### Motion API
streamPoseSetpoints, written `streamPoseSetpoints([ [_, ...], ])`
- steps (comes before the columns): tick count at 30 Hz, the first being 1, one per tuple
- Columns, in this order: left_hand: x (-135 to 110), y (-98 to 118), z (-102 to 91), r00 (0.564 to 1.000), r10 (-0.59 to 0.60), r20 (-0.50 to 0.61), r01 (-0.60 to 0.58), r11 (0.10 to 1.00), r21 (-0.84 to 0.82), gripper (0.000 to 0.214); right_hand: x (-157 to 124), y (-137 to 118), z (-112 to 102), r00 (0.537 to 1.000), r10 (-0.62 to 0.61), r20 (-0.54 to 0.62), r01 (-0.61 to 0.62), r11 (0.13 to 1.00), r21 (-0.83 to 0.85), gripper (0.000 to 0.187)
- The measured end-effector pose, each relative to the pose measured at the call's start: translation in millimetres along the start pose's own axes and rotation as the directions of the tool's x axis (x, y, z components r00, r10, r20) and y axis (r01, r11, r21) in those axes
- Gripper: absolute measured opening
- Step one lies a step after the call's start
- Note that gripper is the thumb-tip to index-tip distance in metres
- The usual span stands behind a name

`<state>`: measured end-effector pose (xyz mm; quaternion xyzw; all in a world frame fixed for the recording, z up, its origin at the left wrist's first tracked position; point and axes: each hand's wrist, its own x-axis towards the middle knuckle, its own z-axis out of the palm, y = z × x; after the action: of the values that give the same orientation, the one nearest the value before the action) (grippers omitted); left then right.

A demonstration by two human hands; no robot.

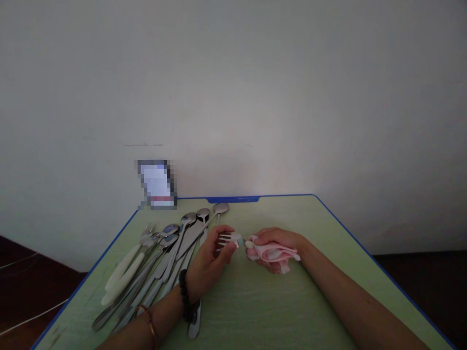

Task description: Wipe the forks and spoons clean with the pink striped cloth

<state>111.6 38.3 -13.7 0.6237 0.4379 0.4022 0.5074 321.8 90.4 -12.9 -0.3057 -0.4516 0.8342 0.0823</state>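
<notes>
A fork (pixel 233 239) is held between both hands above the table, its tines pointing left. My left hand (pixel 215 255) is closed around the tine end, with the thumb in front. Bunched in my right hand (pixel 279 236) is a pink and white cloth (pixel 275 253), wrapped around the handle side of the fork. Most of the handle is hidden by the cloth and fingers. Left of my left hand lies a pile of metal spoons (pixel 188 218), knives and forks, partly covered by my forearm. Two pieces with white handles (pixel 124 274) lie at its left side.
The green table (pixel 277 311) has a blue edge and stands against a pale wall (pixel 233 97). At the back left corner a blurred, screen-like device (pixel 156 182) leans upright. A blue handle strip (pixel 233 199) sits at the table's far edge.
</notes>
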Motion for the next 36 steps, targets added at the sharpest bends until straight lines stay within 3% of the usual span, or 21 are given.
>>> streamPoseSetpoints([
  [8,0,0,0.0,1.000,0.026,0.004,-0.026,0.999,0.024,0.032,-1,-1,0,0.986,0.009,0.164,-0.018,0.998,0.055,0.023],
  [16,2,-4,-1.2,1.000,0.020,0.009,-0.021,0.998,0.055,0.023,0,0,-2,0.987,0.010,0.160,-0.018,0.999,0.049,0.024],
  [22,3,-3,-2.1,0.999,0.015,0.035,-0.021,0.986,0.165,0.022,-2,-5,1,0.994,0.066,0.089,-0.060,0.995,-0.076,0.025],
  [27,2,-1,-3.2,0.995,0.022,0.095,-0.044,0.971,0.233,0.027,-4,-9,5,0.994,0.071,0.085,-0.061,0.990,-0.124,0.027],
  [36,3,2,-3.0,0.996,0.024,0.089,-0.050,0.952,0.301,0.039,-2,-9,3,0.990,0.101,0.094,-0.086,0.984,-0.158,0.028],
])
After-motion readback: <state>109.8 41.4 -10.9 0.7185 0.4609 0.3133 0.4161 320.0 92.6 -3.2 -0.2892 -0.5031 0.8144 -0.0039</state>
